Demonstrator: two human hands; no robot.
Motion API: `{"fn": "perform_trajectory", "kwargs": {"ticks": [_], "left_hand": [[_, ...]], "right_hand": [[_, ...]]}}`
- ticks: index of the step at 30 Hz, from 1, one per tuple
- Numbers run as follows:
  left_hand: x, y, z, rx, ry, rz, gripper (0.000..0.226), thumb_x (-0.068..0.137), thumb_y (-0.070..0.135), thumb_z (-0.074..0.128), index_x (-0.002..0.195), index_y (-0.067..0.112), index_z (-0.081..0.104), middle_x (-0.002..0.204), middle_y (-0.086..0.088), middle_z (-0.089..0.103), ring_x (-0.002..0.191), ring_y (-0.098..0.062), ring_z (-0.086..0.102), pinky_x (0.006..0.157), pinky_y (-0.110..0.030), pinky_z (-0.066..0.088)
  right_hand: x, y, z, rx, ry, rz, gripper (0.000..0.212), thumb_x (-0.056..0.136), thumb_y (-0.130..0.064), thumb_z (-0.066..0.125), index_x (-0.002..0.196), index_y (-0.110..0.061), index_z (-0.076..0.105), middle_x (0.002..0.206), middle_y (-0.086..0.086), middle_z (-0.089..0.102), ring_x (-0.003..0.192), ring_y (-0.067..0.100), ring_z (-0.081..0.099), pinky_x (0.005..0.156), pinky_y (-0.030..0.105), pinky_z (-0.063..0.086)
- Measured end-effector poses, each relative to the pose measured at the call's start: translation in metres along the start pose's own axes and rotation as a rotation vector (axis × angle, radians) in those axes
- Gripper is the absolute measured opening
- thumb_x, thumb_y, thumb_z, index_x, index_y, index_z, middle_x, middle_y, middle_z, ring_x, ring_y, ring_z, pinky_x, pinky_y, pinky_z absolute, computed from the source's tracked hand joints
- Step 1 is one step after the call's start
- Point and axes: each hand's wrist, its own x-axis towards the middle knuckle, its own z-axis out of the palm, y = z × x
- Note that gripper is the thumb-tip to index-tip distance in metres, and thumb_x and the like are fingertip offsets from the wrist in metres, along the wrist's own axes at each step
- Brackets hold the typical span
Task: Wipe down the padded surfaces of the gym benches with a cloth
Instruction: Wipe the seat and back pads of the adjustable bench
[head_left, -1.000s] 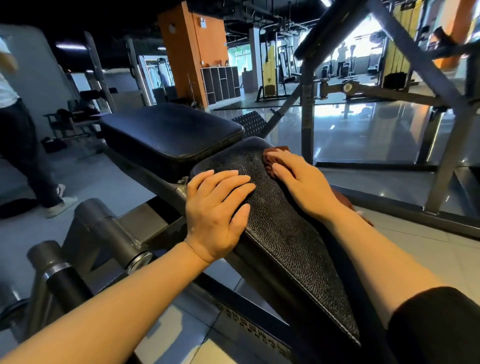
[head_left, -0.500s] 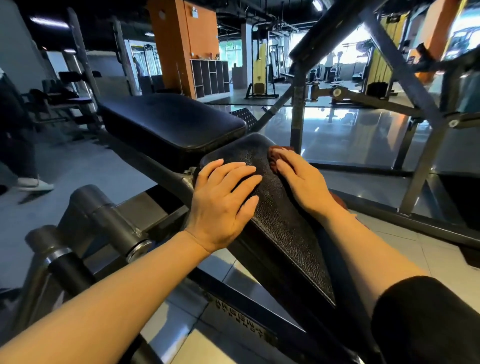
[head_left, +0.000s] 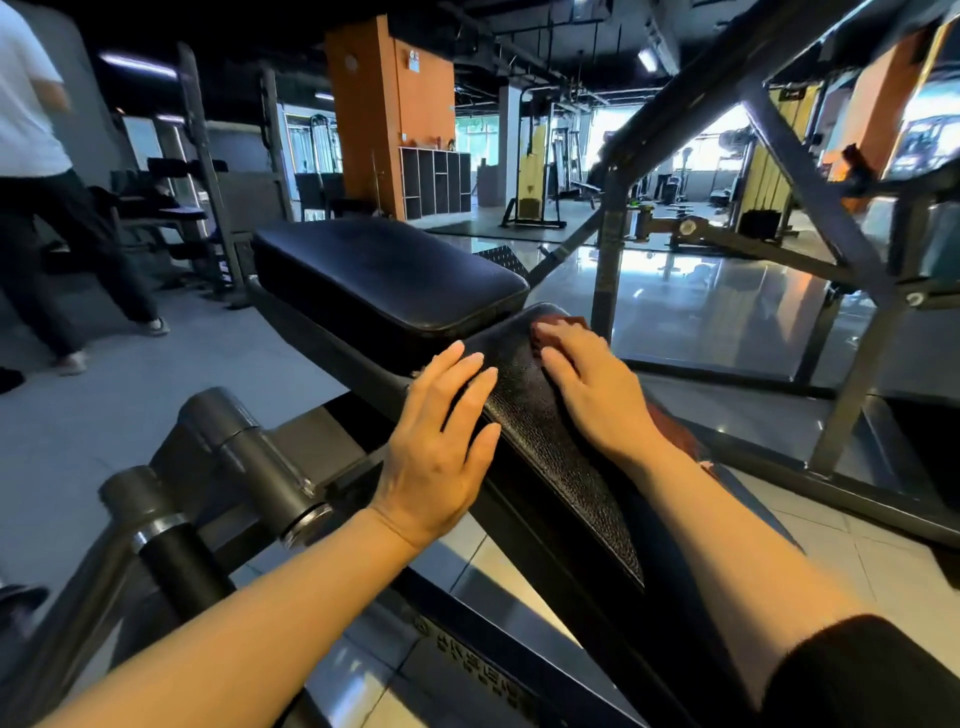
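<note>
Both of your hands lay flat on the narrow textured pad (head_left: 550, 447): your left hand (head_left: 441, 441) rested with fingers straight on its left edge, and your right hand (head_left: 597, 395) pressed the reddish-brown cloth (head_left: 558, 325) against the pad's far end, fingers extended over it. Beyond, the wide smooth pad (head_left: 384, 275) had no cloth on it, so I judged it was left to wipe. Compared with a second earlier, the cloth had barely shifted; mainly your view had swung, and a person (head_left: 47, 197) stood at far left.
</note>
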Motion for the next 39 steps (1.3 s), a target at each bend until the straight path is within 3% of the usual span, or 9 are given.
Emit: {"fn": "perform_trajectory", "kwargs": {"ticks": [3, 5, 8, 10, 15, 21, 26, 33, 39], "left_hand": [[-0.003, -0.001, 0.005, -0.04, 0.023, -0.016, 0.04, 0.102, 0.027, 0.037, 0.131, 0.0, 0.047, 0.137, -0.017, 0.042, 0.136, -0.034, 0.035, 0.114, -0.044, 0.031], [-0.004, -0.001, 0.006, -0.049, 0.025, -0.002, 0.039, 0.103, 0.028, 0.035, 0.131, 0.003, 0.045, 0.138, -0.015, 0.04, 0.136, -0.033, 0.034, 0.116, -0.041, 0.029], [-0.006, -0.001, 0.008, -0.046, 0.034, 0.004, 0.035, 0.103, 0.029, 0.034, 0.127, 0.006, 0.047, 0.137, -0.016, 0.04, 0.136, -0.034, 0.034, 0.116, -0.04, 0.029], [-0.006, -0.001, 0.01, -0.048, 0.038, -0.005, 0.034, 0.103, 0.029, 0.034, 0.126, 0.008, 0.048, 0.138, -0.015, 0.04, 0.136, -0.035, 0.034, 0.114, -0.041, 0.031], [-0.008, 0.001, 0.016, -0.063, 0.079, -0.04, 0.032, 0.103, 0.028, 0.032, 0.125, 0.011, 0.048, 0.138, -0.015, 0.037, 0.135, -0.035, 0.034, 0.112, -0.044, 0.033], [-0.009, -0.001, 0.015, -0.056, 0.05, -0.02, 0.033, 0.104, 0.029, 0.031, 0.126, 0.012, 0.047, 0.139, -0.014, 0.036, 0.136, -0.035, 0.032, 0.114, -0.042, 0.03], [-0.005, -0.002, 0.015, -0.059, 0.07, -0.015, 0.03, 0.104, 0.031, 0.032, 0.123, 0.012, 0.046, 0.139, -0.013, 0.035, 0.134, -0.035, 0.032, 0.119, -0.029, 0.02], [-0.005, 0.0, 0.011, -0.084, 0.025, -0.044, 0.027, 0.094, 0.021, 0.047, 0.12, 0.014, 0.047, 0.137, -0.011, 0.036, 0.135, -0.034, 0.032, 0.118, -0.021, 0.015], [-0.005, 0.009, 0.005, -0.072, -0.004, -0.109, 0.028, 0.093, 0.02, 0.046, 0.121, 0.014, 0.044, 0.139, -0.01, 0.033, 0.139, -0.032, 0.028, 0.117, -0.023, 0.017]], "right_hand": [[-0.018, -0.021, 0.006, 0.06, -0.077, -0.173, 0.04, 0.099, -0.036, 0.04, 0.137, -0.03, 0.051, 0.145, -0.012, 0.046, 0.137, -0.002, 0.028, 0.118, 0.024, 0.013], [-0.01, -0.015, 0.001, 0.088, -0.087, -0.209, 0.036, 0.101, -0.031, 0.043, 0.136, -0.03, 0.052, 0.141, -0.017, 0.045, 0.135, -0.003, 0.032, 0.117, 0.02, 0.013], [0.015, 0.005, -0.005, 0.045, -0.011, -0.046, 0.032, 0.102, -0.024, 0.046, 0.133, -0.025, 0.056, 0.135, -0.012, 0.053, 0.124, 0.005, 0.045, 0.113, 0.039, 0.031], [0.017, 0.002, -0.002, 0.015, 0.027, 0.037, 0.032, 0.101, -0.026, 0.046, 0.132, -0.024, 0.058, 0.137, -0.005, 0.055, 0.127, 0.014, 0.047, 0.111, 0.045, 0.032], [-0.021, -0.023, 0.007, 0.114, -0.055, -0.163, 0.037, 0.097, -0.033, 0.043, 0.133, -0.031, 0.055, 0.14, -0.013, 0.052, 0.138, -0.001, 0.032, 0.118, 0.024, 0.017], [0.016, -0.002, 0.002, -0.029, 0.064, 0.067, 0.033, 0.101, -0.024, 0.047, 0.133, -0.023, 0.057, 0.136, -0.004, 0.056, 0.127, 0.015, 0.048, 0.104, 0.03, 0.036], [-0.007, -0.036, 0.013, 0.103, -0.038, -0.141, 0.034, 0.101, -0.024, 0.048, 0.133, -0.03, 0.056, 0.14, -0.014, 0.051, 0.135, -0.004, 0.031, 0.109, 0.015, 0.026], [-0.004, -0.011, -0.001, -0.029, 0.073, 0.104, 0.033, 0.102, -0.025, 0.046, 0.133, -0.022, 0.057, 0.137, -0.003, 0.055, 0.126, 0.014, 0.048, 0.1, 0.023, 0.032], [-0.012, -0.046, 0.008, 0.109, -0.021, -0.098, 0.032, 0.101, -0.024, 0.047, 0.132, -0.025, 0.058, 0.139, -0.01, 0.052, 0.132, 0.003, 0.04, 0.112, 0.03, 0.031]]}}
